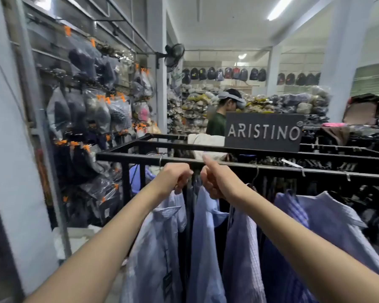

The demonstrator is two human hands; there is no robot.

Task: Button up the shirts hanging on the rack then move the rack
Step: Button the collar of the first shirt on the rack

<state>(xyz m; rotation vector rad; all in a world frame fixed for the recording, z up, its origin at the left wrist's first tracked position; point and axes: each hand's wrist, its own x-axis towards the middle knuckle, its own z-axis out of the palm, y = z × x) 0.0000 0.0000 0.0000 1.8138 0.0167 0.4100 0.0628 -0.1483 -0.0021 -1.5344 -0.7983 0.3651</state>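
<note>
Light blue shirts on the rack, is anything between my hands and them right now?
Nothing visible does. The left hand and the right hand are already at the collars of the light blue shirts, fingers curled into the cloth, just below the rack's black rail.

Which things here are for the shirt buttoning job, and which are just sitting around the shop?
For the job: pale blue shirts hanging on the black rack; left hand and right hand, both gripping cloth near the collars.

Just there: ARISTINO sign, wall fan, backpacks on the back wall, bagged goods on the left, another person.
</note>
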